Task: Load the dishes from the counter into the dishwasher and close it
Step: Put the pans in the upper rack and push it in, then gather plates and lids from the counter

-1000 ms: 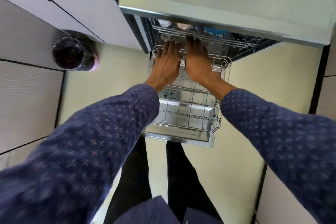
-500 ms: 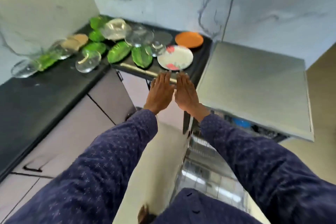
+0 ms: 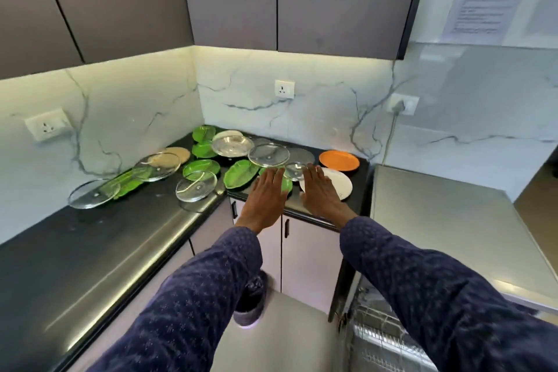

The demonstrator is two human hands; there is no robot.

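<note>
Both hands (image 3: 297, 198) flat over counter (image 3: 90, 238) dishes

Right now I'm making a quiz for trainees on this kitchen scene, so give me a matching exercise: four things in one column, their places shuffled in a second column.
Things:
1. orange plate
2. white plate
3. left hand
4. dishwasher rack

Places:
A. bottom right, below the counter
B. partly under the right hand
C. over a green leaf-shaped plate
D. counter's far right corner

Pairs: 1-D, 2-B, 3-C, 4-A
</note>
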